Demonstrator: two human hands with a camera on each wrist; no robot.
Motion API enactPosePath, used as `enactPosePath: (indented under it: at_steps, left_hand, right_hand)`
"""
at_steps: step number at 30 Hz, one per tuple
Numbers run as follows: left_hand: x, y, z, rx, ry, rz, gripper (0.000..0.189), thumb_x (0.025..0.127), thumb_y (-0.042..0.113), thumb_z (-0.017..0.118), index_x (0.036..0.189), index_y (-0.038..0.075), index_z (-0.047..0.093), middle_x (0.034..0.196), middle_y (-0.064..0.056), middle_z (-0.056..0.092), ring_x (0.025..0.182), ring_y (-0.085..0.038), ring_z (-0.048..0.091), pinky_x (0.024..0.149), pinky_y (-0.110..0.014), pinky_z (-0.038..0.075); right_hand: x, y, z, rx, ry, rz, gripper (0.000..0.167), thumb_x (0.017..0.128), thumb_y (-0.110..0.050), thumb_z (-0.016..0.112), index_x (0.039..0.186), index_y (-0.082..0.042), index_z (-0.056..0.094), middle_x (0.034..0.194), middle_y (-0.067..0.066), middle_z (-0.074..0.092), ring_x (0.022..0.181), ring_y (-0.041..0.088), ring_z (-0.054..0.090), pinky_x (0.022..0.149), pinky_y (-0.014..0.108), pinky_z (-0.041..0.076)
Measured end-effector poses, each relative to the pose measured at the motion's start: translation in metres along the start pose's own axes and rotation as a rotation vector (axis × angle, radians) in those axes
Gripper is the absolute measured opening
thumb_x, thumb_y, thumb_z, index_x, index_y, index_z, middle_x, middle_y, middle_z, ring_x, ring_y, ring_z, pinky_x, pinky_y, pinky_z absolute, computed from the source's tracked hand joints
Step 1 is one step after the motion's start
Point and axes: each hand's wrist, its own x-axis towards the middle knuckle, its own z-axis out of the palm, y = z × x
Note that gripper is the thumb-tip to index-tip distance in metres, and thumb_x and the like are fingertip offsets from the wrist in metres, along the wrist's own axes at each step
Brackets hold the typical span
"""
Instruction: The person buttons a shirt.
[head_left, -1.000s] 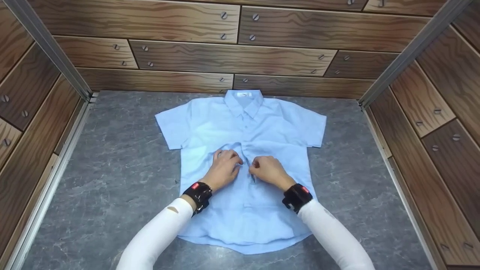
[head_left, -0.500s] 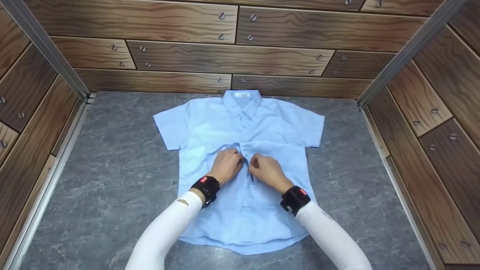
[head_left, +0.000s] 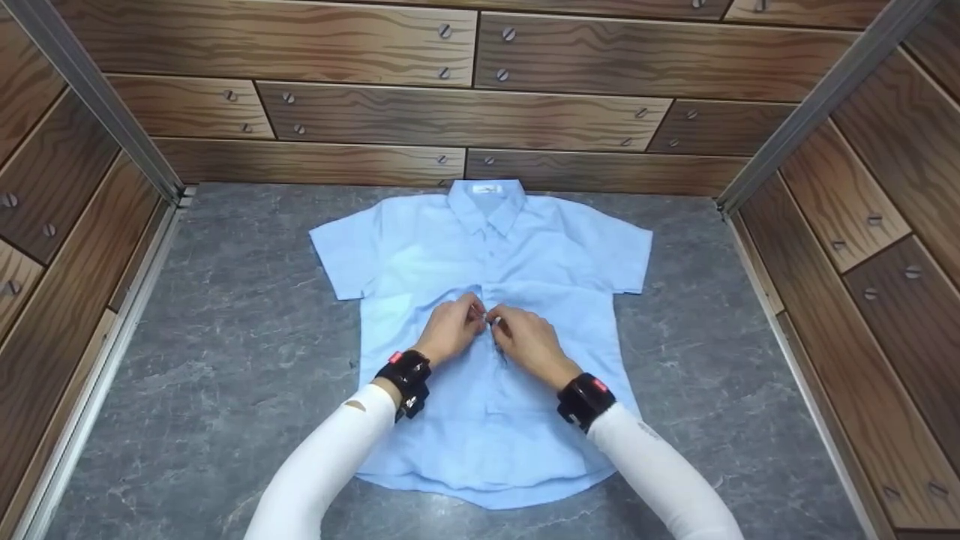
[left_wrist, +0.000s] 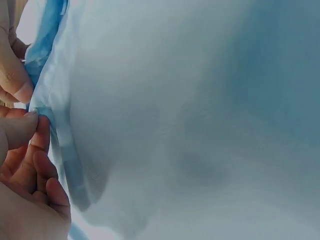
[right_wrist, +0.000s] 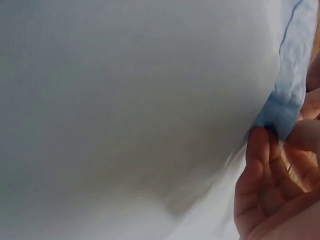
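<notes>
A light blue short-sleeved shirt [head_left: 487, 442] lies front up on the grey surface, its collar [head_left: 487, 206] at the far side. Over the middle of its front, my left hand [head_left: 450, 330] pinches one edge of the button placket between thumb and forefinger. Close beside it, my right hand [head_left: 529, 341] pinches the other placket edge, the fingertips of both hands almost meeting. In the left wrist view the raised placket strip [left_wrist: 62, 135] runs between the fingers. The right wrist view shows the blue strip [right_wrist: 287, 95] held at the fingertips. Any button there is hidden by the fingers.
The grey marbled surface [head_left: 247, 315] stretches around the shirt. Wood-patterned walls [head_left: 465, 112] enclose it at the back and both sides, with metal rails [head_left: 97, 345] along the side edges.
My right hand has moved slightly left and up, closing the gap to the left hand. My left hand's fingers have drawn in to pinch the placket. The shirt lies nearly unchanged.
</notes>
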Motion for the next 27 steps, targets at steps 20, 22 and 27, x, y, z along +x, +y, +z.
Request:
enactPosePath:
  at_steps: [20,22,27]
  left_hand:
    - [-0.002,-0.006,-0.001,-0.076,-0.039,-0.052,0.027,0.081,0.024,0.076,0.105,0.016,0.068,0.097,0.002,0.067,0.094,-0.016,0.06,0.091,-0.038,0.042]
    - [-0.003,-0.008,0.002,-0.014,-0.013,-0.044,0.027,0.079,0.03,0.078,0.103,0.021,0.071,0.1,0.003,0.064,0.099,-0.016,0.056,0.091,-0.041,0.036]
    - [-0.006,-0.01,0.01,0.026,0.073,-0.056,0.016,0.079,0.029,0.078,0.094,0.022,0.075,0.101,0.004,0.065,0.103,-0.018,0.056,0.091,-0.045,0.033]
  right_hand:
    - [0.007,0.006,-0.001,0.198,-0.017,0.021,0.006,0.087,-0.01,0.066,0.09,-0.014,0.069,0.085,-0.001,0.071,0.078,0.013,0.065,0.073,0.031,0.052]
    - [0.006,0.006,-0.001,0.229,-0.024,0.04,0.006,0.088,-0.009,0.065,0.091,-0.013,0.068,0.086,0.0,0.071,0.078,0.013,0.065,0.073,0.031,0.053]
    - [0.005,0.007,-0.001,0.292,-0.038,0.064,0.005,0.089,-0.009,0.064,0.092,-0.012,0.068,0.084,0.0,0.07,0.077,0.012,0.066,0.07,0.028,0.053]
